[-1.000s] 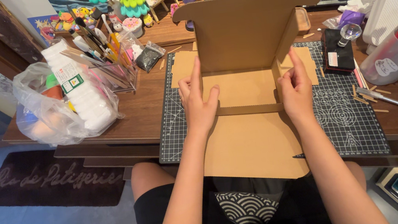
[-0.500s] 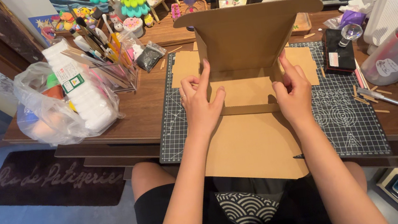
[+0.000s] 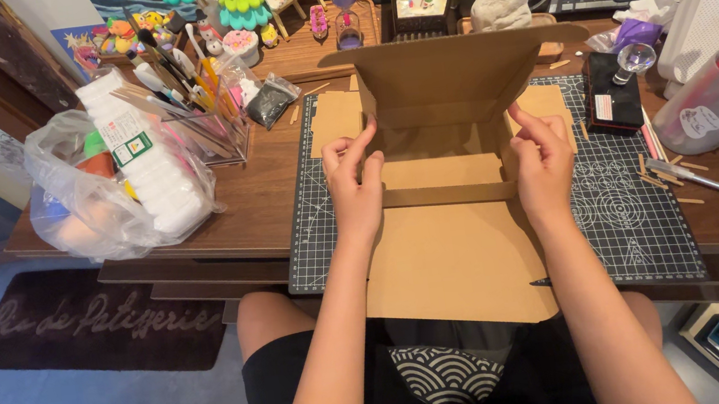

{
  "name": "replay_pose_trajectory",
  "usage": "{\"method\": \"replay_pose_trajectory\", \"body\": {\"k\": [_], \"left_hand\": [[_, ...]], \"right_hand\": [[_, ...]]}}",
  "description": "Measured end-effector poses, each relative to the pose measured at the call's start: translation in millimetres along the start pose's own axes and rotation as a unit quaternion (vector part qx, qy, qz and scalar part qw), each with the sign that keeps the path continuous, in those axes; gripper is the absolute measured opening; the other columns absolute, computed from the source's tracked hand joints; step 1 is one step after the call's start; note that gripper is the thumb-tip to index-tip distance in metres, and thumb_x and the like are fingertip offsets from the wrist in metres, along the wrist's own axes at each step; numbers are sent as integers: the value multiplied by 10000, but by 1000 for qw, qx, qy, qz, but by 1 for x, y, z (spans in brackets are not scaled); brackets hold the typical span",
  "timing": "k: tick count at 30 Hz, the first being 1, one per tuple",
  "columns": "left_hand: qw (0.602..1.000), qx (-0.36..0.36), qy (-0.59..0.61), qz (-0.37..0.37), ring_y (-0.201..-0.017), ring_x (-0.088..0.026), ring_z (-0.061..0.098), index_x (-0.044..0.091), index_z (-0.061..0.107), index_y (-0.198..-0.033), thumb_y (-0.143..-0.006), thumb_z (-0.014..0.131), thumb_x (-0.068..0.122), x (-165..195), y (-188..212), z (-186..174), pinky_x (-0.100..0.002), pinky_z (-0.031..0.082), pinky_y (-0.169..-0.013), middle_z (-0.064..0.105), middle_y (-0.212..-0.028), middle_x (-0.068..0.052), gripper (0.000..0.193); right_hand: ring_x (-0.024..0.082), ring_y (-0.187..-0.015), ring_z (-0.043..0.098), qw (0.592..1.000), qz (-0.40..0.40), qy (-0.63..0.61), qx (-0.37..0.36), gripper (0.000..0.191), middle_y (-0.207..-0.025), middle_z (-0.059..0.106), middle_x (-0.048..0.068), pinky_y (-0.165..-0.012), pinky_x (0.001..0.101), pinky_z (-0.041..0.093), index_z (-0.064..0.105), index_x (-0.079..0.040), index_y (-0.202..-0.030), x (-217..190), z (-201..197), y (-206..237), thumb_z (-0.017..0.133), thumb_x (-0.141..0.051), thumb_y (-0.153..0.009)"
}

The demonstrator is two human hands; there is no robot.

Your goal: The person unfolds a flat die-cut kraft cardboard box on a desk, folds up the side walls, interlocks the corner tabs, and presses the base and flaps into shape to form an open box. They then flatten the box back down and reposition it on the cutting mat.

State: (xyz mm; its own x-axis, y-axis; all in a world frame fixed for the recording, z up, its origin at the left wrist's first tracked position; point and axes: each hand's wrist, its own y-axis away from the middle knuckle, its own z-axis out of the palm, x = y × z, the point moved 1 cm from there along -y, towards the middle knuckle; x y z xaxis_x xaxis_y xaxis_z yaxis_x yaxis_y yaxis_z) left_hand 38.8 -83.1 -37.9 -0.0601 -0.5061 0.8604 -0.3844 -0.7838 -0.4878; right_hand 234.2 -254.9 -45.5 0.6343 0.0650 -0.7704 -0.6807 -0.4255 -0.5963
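- Flat brown cardboard mailer box (image 3: 453,218) laid on the green gridded cutting mat (image 3: 626,215), long axis running away from the body.
- Box's left side wall pinched by left hand (image 3: 355,184), right wall by right hand (image 3: 543,161); both equally near.

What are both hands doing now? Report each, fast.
Left hand: fingers pinch the left side flap of the cardboard box.
Right hand: fingers pinch the box's right side flap.

I see matt brown cardboard in the box (image 3: 455,163), lying on a dark rubbery cutting mat (image 3: 626,215); left of the mat, a glossy crinkled plastic bag (image 3: 95,207) on the satin wooden desk (image 3: 258,196).
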Motion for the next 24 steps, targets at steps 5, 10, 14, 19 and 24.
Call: {"method": "replay_pose_trajectory", "body": {"k": [5,10,14,19,24], "left_hand": [[991,-12,109,-77,-908,-114,491,145,730,-1271,-944,605,99,-1,-1,0,-273,467,-762,442,-1129,-14,353],[988,-2,131,-80,-930,-107,482,74,756,-1218,-963,573,84,-5,-3,-1,-268,432,-786,470,-1144,-13,314],[987,5,147,-64,-1005,-104,529,38,758,-1173,-989,548,94,-11,-4,1,-252,453,-885,494,-1149,-16,285],[983,7,167,-70,-1040,-122,549,5,736,-1048,-1022,535,131,-17,-5,1,-269,450,-929,526,-1185,-31,239],[982,7,179,-62,-1080,-163,586,-33,708,-974,-1044,542,165,-20,-8,1,-294,466,-962,521,-1178,-62,267]], "right_hand": [[92,-915,514,999,10,-37,9,355,-1006,503,14,-787,231,434,738,-32,-1289,3,-2,0,562,-5,-982],[47,-707,451,989,91,-113,19,315,-1002,539,-9,-602,211,366,764,-2,-1172,6,-4,-1,536,-44,-960],[49,-642,449,984,118,-127,27,304,-992,546,-5,-555,208,342,772,17,-1086,10,-6,-3,529,-55,-918],[34,-650,441,975,131,-180,22,311,-1002,556,-3,-555,190,334,767,22,-1014,9,-8,-2,489,-106,-961],[24,-647,428,961,173,-214,34,255,-938,561,-6,-557,180,328,727,6,-904,8,-9,-2,556,-168,-977]]}}
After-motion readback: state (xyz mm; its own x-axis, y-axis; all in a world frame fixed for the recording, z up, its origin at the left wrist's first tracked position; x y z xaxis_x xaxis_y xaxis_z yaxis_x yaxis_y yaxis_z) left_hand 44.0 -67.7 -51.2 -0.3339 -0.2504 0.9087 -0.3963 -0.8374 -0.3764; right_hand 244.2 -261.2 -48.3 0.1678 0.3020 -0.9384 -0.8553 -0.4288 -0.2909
